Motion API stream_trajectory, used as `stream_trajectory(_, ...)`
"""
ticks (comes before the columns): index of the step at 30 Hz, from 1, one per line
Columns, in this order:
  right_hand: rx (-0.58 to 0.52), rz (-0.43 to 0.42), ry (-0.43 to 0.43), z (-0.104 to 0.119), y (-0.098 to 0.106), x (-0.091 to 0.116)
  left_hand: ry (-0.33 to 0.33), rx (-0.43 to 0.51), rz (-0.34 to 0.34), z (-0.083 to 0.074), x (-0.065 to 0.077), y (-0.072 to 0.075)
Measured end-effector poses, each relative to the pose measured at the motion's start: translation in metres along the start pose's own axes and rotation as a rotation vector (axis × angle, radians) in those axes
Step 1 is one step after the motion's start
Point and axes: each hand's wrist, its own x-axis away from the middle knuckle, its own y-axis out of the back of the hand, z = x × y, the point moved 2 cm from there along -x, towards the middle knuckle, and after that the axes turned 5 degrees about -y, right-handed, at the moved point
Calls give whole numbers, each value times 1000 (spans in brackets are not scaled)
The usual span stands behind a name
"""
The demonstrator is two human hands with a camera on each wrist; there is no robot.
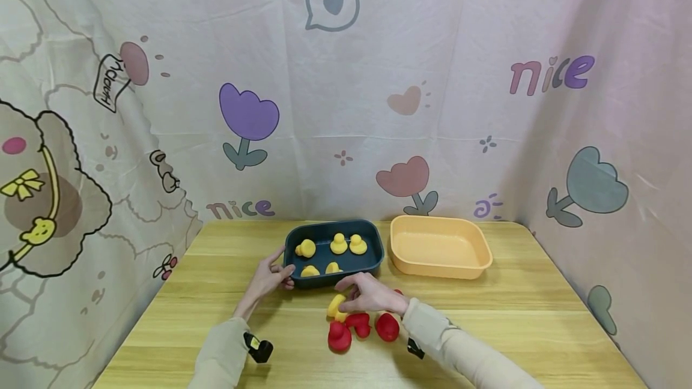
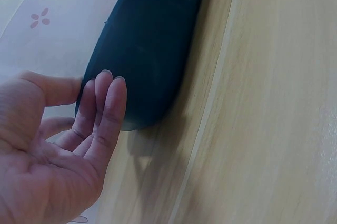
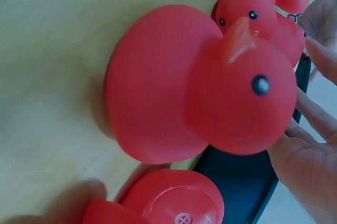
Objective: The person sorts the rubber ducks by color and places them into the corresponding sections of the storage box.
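My left hand [image 1: 270, 278] holds the left end of a dark blue tray [image 1: 373, 257], thumb at the rim and fingers against the outer wall in the left wrist view. Several yellow rubber ducks [image 1: 339, 244] sit inside the tray. Just in front of it, my right hand [image 1: 373, 293] is bent over a yellow rubber duck [image 1: 334, 305], thumb against its side; whether the fingers pinch it is unclear. Red rubber ducks [image 1: 387, 327] lie on the table below that hand. One red duck [image 3: 158, 87] looms large in the right wrist view, and another shows its underside [image 3: 184, 197].
An orange-yellow tray [image 1: 440, 245] stands to the right of the dark one, with a narrow gap between them. The wooden table [image 1: 503, 329] ends at a printed cloth backdrop [image 1: 324, 77] behind and at both sides.
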Motion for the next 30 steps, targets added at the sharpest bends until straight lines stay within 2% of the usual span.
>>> stream_trajectory(18,68,25,-2,1,-6,-10,7,5,-3,-1,-1,1)
stream_trajectory(20,74,32,-13,0,-7,-11,-3,12,-3,0,0,1)
stream_trajectory(25,99,33,-31,-2,-10,-12,-96,57,23,0,3,1)
stream_trajectory(27,103,33,-36,-1,-11,-12,-114,67,29,0,4,1)
stream_trajectory(30,102,37,-48,0,-11,-12,-82,50,23,1,2,1)
